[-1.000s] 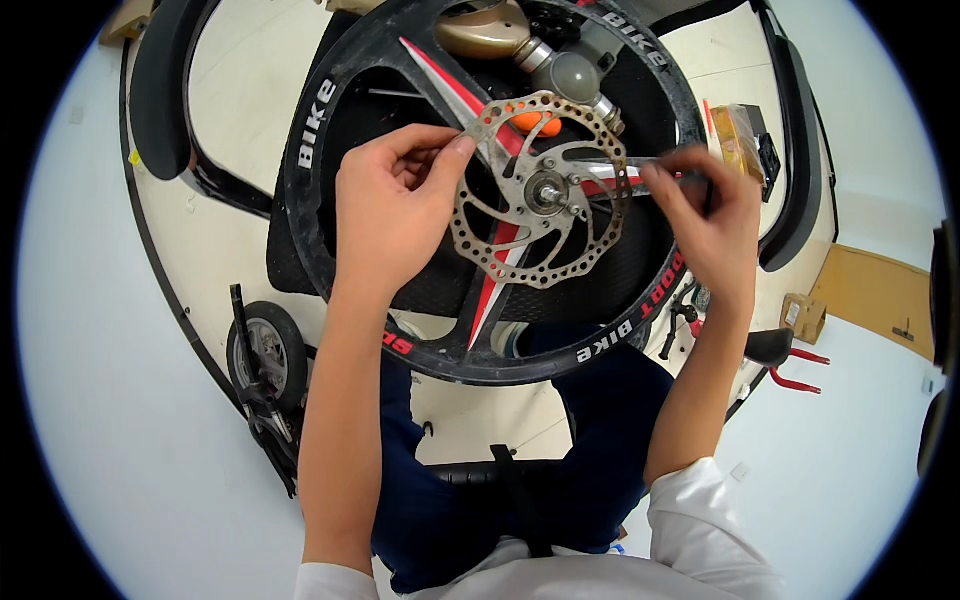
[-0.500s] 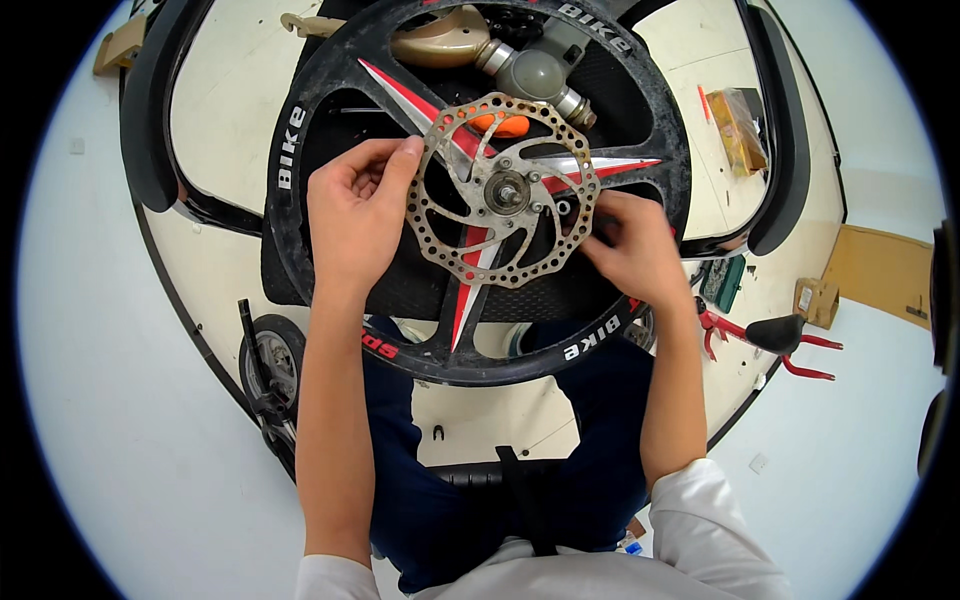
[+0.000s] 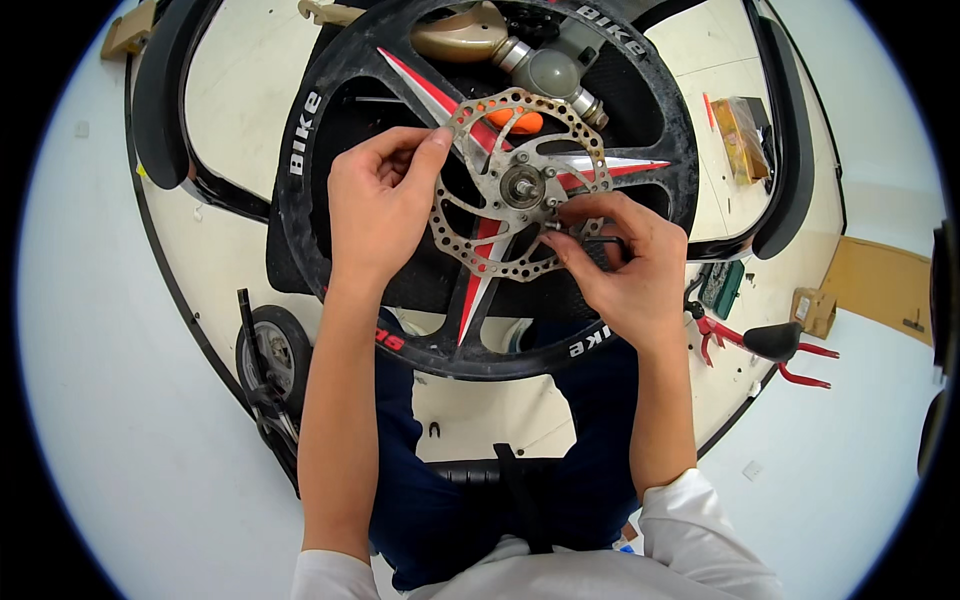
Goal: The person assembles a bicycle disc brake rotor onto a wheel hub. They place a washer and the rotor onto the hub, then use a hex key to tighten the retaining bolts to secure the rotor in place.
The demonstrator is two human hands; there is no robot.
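Brake disc (image 3: pixel 500 190) lies flat over the middle of the black wheel (image 3: pixel 683 175), its open centre around the hub axle (image 3: pixel 523 187) — a position that presumably lines up its inner holes with the hub. The wheel itself rests across a black textured seat (image 3: pixel 530 298) between two armrests (image 3: pixel 785 150), its near edge reaching over the person's legs, probably so that the hub faces up within easy reach of both hands.

The left hand (image 3: pixel 385 195) pinches the disc's left edge between thumb and forefinger, likely to steady it or keep it from turning. Across from it, the right hand (image 3: pixel 630 265) is at the disc's lower right, thumb and forefinger brought close together beside a small bolt (image 3: pixel 552 226) near the hub; I cannot tell whether the tips grip it. Under those curled fingers shows a dark bent rod (image 3: pixel 603 239) — perhaps a hex key, kept there so the fingertips can work by the bolt.
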